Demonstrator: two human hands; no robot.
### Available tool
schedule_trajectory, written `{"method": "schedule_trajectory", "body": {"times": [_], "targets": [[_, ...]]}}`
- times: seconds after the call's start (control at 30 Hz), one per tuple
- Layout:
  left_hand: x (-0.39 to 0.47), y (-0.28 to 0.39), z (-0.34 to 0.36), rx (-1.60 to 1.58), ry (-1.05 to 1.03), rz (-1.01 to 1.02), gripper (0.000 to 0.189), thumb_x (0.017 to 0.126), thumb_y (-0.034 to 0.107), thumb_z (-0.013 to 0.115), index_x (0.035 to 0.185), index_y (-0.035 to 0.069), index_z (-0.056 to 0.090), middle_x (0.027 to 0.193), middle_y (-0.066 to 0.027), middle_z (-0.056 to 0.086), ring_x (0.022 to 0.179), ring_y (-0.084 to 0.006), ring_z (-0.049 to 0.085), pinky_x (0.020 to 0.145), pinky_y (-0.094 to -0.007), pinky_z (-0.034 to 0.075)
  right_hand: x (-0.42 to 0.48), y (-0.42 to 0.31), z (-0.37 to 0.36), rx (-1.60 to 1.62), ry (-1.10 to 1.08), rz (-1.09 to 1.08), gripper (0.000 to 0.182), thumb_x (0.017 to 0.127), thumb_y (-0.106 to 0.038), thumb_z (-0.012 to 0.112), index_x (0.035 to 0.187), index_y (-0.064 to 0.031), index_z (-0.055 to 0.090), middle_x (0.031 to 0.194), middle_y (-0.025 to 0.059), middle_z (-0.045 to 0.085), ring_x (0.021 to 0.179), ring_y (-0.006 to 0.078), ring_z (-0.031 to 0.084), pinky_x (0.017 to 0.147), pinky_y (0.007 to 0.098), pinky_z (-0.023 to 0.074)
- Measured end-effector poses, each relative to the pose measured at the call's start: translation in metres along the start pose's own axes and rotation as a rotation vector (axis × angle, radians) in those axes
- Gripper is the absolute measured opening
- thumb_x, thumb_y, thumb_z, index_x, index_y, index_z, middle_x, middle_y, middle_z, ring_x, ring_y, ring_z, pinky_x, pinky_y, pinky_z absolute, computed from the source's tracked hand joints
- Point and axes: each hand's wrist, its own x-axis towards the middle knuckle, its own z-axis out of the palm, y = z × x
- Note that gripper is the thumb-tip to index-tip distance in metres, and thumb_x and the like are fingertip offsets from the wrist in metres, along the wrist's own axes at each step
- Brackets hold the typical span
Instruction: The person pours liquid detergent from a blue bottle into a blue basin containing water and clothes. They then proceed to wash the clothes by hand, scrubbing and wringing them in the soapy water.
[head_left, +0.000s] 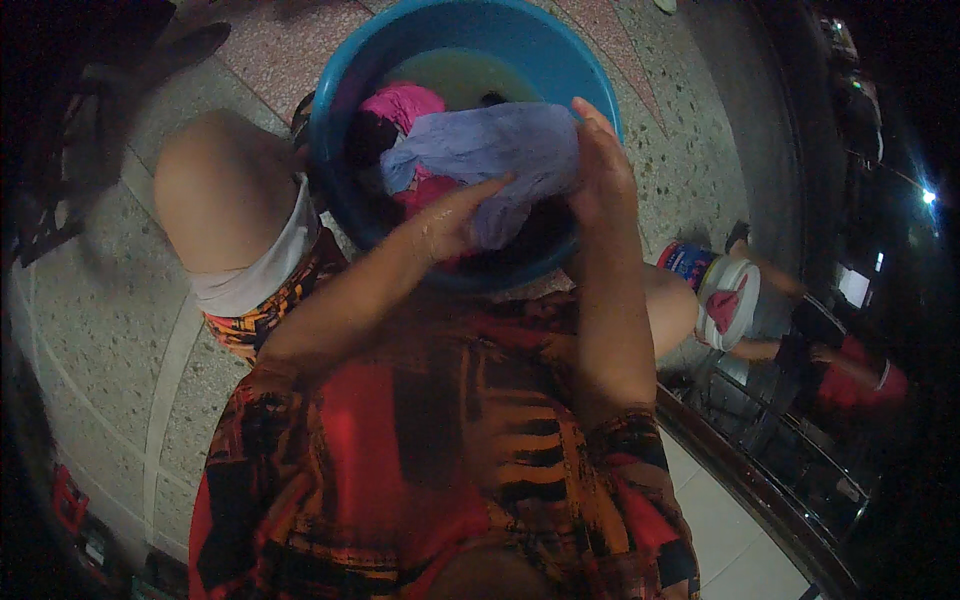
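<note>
A wet grey-blue cloth (510, 139) is stretched between my hands above the blue plastic tub (566, 41). My left hand (459, 219) grips its lower side, with a finger lying across the fabric. At the right end, my right hand (604, 169) has hold of the cloth near the tub's rim, its fingertips pointing up. Under and beside the cloth lie a bright pink garment (405, 103) and a red-pink cloth (427, 193). Dark fabric in the tub is hard to make out. Murky water (457, 75) shows at the tub's far side.
To the right stands a white plastic bucket (720, 292) with a blue printed label and a reddish cloth on it. Another person (855, 367) in a red top sits beyond it. My knee (225, 187) is left of the tub, on a speckled terrazzo floor (97, 360).
</note>
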Motion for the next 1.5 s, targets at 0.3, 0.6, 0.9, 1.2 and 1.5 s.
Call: {"method": "schedule_trajectory", "body": {"times": [0.3, 0.6, 0.9, 1.2, 1.5], "targets": [[-0.009, 0.006, 0.017, -0.204, -0.026, 0.031, 0.029, 0.079, 0.021, 0.057, 0.104, 0.007, 0.054, 0.098, -0.0084, 0.059, 0.084, -0.0205, 0.058, 0.075, -0.0355, 0.047, 0.016, -0.029, -0.031, 0.172, -0.143, -0.220, 0.035, 0.080, -0.020, 0.051, 0.107, 0.0023, 0.049, 0.110, 0.0167, 0.051, 0.102, 0.0264, 0.047, 0.090, 0.0379, 0.0370], [-0.004, -0.003, 0.017, 0.055, 0.067, -0.091, 0.035, 0.080, 0.029, 0.054, 0.108, 0.009, 0.053, 0.105, -0.0077, 0.057, 0.094, -0.0217, 0.054, 0.083, -0.0370, 0.043, 0.020, -0.057, -0.023, -0.205, -0.306, -0.268, 0.037, 0.079, -0.024, 0.053, 0.107, 0.0005, 0.050, 0.111, 0.0148, 0.052, 0.104, 0.0255, 0.047, 0.091, 0.0361, 0.0367], [-0.015, 0.008, 0.029, -0.204, -0.037, 0.046, 0.038, 0.082, 0.036, 0.052, 0.109, 0.010, 0.052, 0.105, -0.0073, 0.057, 0.097, -0.0227, 0.054, 0.085, -0.0381, 0.043, -0.040, 0.007, 0.013, -0.925, -0.571, -0.320, 0.026, 0.078, -0.013, 0.055, 0.104, -0.0089, 0.054, 0.102, 0.0072, 0.056, 0.100, 0.0180, 0.049, 0.089, 0.0300, 0.0362], [-0.002, -0.003, 0.013, -0.099, 0.010, 0.104, 0.036, 0.076, 0.021, 0.056, 0.108, 0.007, 0.050, 0.101, -0.0082, 0.057, 0.093, -0.0241, 0.055, 0.087, -0.0392, 0.041, -0.055, 0.059, -0.069, -0.196, 0.036, 0.405, 0.025, 0.082, -0.018, 0.052, 0.102, -0.0047, 0.054, 0.100, 0.0049, 0.056, 0.095, 0.0162, 0.051, 0.081, 0.0287, 0.0404], [-0.005, -0.006, 0.005, 0.027, 0.099, -0.066, 0.040, 0.074, 0.026, 0.058, 0.107, 0.006, 0.049, 0.099, -0.0099, 0.058, 0.089, -0.0231, 0.056, 0.079, -0.0372, 0.045, -0.025, 0.025, -0.070, -0.270, 0.078, 0.251, 0.026, 0.080, -0.025, 0.056, 0.096, -0.0047, 0.056, 0.096, 0.0056, 0.057, 0.087, 0.0170, 0.053, 0.075, 0.0303, 0.0430]]}}
